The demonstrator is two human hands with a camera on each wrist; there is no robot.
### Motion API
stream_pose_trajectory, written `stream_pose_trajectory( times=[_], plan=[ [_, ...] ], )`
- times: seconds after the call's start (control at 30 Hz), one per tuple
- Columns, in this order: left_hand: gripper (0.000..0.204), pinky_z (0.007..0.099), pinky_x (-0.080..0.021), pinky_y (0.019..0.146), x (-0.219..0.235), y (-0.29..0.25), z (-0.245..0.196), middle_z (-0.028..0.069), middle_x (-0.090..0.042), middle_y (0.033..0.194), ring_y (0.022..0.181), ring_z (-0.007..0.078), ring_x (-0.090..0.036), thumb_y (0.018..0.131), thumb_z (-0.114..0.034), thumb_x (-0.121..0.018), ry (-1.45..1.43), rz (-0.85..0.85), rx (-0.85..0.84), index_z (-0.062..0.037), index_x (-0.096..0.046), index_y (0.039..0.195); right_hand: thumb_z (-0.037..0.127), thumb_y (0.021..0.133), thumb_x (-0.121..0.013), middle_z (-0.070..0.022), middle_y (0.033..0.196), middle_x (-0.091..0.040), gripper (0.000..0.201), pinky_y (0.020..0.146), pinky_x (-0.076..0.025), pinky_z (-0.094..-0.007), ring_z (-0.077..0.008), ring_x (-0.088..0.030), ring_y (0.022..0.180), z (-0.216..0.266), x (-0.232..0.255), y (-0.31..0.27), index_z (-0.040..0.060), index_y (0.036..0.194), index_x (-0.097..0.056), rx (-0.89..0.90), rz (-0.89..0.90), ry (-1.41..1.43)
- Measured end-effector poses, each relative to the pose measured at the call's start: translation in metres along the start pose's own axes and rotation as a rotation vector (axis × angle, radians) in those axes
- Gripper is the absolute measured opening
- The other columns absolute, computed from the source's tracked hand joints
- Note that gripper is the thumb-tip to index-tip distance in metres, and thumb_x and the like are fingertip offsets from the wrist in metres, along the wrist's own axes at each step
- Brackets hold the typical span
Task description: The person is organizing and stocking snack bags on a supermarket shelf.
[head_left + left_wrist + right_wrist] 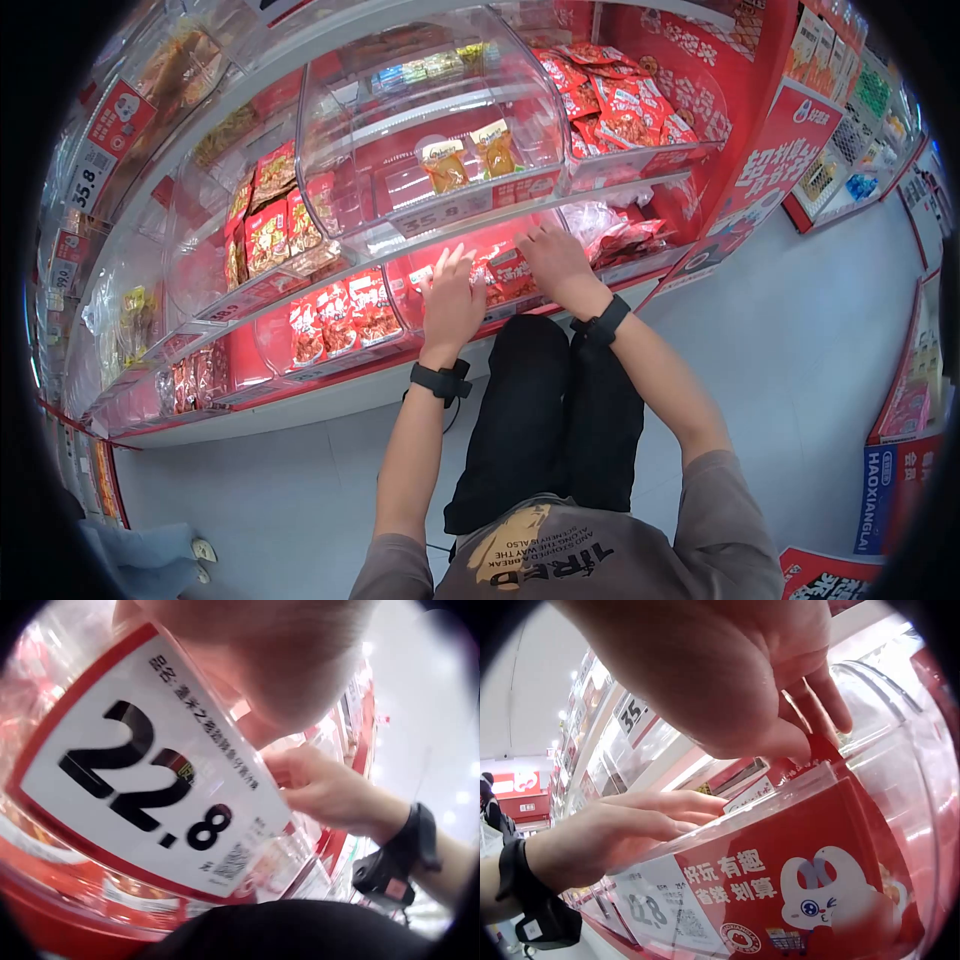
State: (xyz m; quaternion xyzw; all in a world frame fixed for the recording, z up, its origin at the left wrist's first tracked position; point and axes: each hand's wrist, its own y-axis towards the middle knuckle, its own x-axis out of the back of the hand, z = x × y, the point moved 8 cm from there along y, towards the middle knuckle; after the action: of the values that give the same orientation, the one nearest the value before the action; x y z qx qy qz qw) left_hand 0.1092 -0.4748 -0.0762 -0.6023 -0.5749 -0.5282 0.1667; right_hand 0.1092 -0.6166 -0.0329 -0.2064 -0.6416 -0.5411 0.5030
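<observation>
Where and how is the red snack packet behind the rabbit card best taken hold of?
Probably by its top edge, from above, pinched front to back: the red snack packet pokes up past the bin's clear front wall, leaving that edge exposed, while the wall blocks its lower part from the front.

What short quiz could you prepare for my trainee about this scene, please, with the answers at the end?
1. What number is printed largest on the flat white label with a red border in the left wrist view?
2. True or false: the left hand and the right hand are both at the lower clear plastic bin with shiny red plastic packets.
3. Where are the black strapped devices worn? A) left wrist only; B) both wrists; C) right wrist only.

Key: 1. 22.8; 2. True; 3. B.
</observation>
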Motion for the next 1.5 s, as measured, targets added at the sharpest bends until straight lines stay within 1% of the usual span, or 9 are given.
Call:
stream_pose_trajectory(
  times=[0.3, 0.43, 0.63, 0.87, 1.03, 1.13, 1.17, 1.33, 1.5],
  plan=[
    [0.042, 0.0552, -0.027, 0.101, -0.006, 0.001, -0.017, 0.0164, -0.043, 0.138, 0.131, 0.0361, -0.036, 0.086, -0.026, -0.050, 0.217, 0.095, -0.082, -0.0206, -0.055, 0.128, 0.009, 0.073, -0.057, -0.0096, 0.085, -0.062, 0.019, 0.083, -0.045, -0.0383, -0.0256, -0.057, 0.092, 0.007, -0.024, 0.006, 0.0027, 0.090, -0.064, 0.000, 0.024, -0.334],
    [0.040, 0.0530, -0.024, 0.103, -0.007, 0.001, -0.017, 0.0164, -0.040, 0.141, 0.131, 0.0352, -0.035, 0.089, -0.025, -0.048, 0.247, 0.130, -0.051, -0.0206, -0.055, 0.127, 0.003, 0.073, -0.056, -0.0110, 0.096, -0.064, 0.025, 0.080, -0.048, -0.0366, -0.0255, -0.060, 0.092, 0.015, 0.019, -0.006, 0.0027, 0.097, -0.063, 0.078, 0.007, 0.118],
    [0.040, 0.0505, -0.025, 0.104, -0.007, -0.001, -0.018, 0.0172, -0.042, 0.140, 0.130, 0.0351, -0.037, 0.086, -0.024, -0.050, 0.263, 0.063, -0.064, -0.0188, -0.057, 0.125, 0.003, 0.073, -0.056, -0.0086, 0.096, -0.062, 0.024, 0.068, -0.052, -0.0394, -0.0287, -0.062, 0.078, -0.053, 0.067, -0.042, 0.0060, 0.095, -0.063, -0.175, -0.176, 0.011],
    [0.036, 0.0497, -0.031, 0.101, 0.009, -0.002, -0.026, 0.0157, -0.048, 0.131, 0.124, 0.0334, -0.042, 0.082, -0.021, -0.053, 0.198, -0.026, -0.076, -0.0139, -0.061, 0.116, -0.001, 0.076, -0.051, -0.0074, 0.100, -0.060, 0.024, 0.078, -0.050, -0.0391, -0.0279, -0.057, 0.095, -0.067, 0.030, -0.060, 0.0044, 0.095, -0.063, 0.003, 0.051, 0.114],
    [0.025, 0.0399, -0.042, 0.091, 0.022, -0.009, -0.027, 0.0119, -0.059, 0.111, 0.107, 0.0278, -0.053, 0.079, -0.011, -0.058, -0.065, -0.088, -0.218, -0.0076, -0.066, 0.103, -0.008, 0.074, -0.055, -0.0116, 0.091, -0.060, 0.025, 0.075, -0.050, -0.0358, -0.0284, -0.059, 0.087, -0.057, 0.089, -0.052, 0.0022, 0.095, -0.064, 0.053, -0.241, 0.158],
    [0.021, 0.0408, -0.043, 0.089, 0.039, -0.013, -0.027, 0.0134, -0.061, 0.106, 0.104, 0.0288, -0.054, 0.077, -0.008, -0.059, -0.487, -0.155, -0.161, -0.0042, -0.067, 0.095, -0.007, 0.077, -0.058, -0.0109, 0.089, -0.060, 0.022, 0.071, -0.050, -0.0306, -0.0250, -0.061, 0.080, -0.044, 0.148, -0.056, 0.0023, 0.096, -0.064, -0.137, -0.436, 0.474],
    [0.040, 0.0397, -0.045, 0.087, 0.041, -0.016, -0.033, 0.0131, -0.058, 0.117, 0.108, 0.0286, -0.054, 0.077, -0.012, -0.064, -0.506, -0.075, -0.216, -0.0038, -0.060, 0.115, -0.003, 0.083, -0.061, -0.0088, 0.083, -0.063, 0.016, 0.063, -0.049, -0.0255, -0.0168, -0.061, 0.070, -0.037, 0.163, -0.057, 0.0003, 0.098, -0.064, -0.105, -0.492, 0.517],
    [0.094, 0.0367, -0.045, 0.089, 0.084, -0.038, -0.099, 0.0155, -0.041, 0.139, 0.118, 0.0243, -0.051, 0.073, -0.030, -0.076, -1.122, 0.032, -0.183, -0.0037, -0.021, 0.144, 0.003, 0.088, -0.060, -0.0059, 0.075, -0.064, 0.014, 0.055, -0.048, -0.0223, -0.0093, -0.060, 0.064, -0.007, 0.144, -0.068, -0.0041, 0.101, -0.060, -0.444, -0.238, 1.553],
    [0.027, 0.0268, -0.049, 0.078, 0.087, -0.065, -0.097, 0.0084, -0.067, 0.095, 0.088, 0.0109, -0.061, 0.087, -0.006, -0.062, -1.233, 0.044, 0.101, 0.0033, -0.058, 0.112, 0.006, 0.088, -0.061, -0.0053, 0.084, -0.064, 0.013, 0.057, -0.048, -0.0219, -0.0083, -0.059, 0.066, 0.024, 0.117, -0.078, -0.0018, 0.098, -0.059, -0.492, -0.058, 1.602]
  ],
)
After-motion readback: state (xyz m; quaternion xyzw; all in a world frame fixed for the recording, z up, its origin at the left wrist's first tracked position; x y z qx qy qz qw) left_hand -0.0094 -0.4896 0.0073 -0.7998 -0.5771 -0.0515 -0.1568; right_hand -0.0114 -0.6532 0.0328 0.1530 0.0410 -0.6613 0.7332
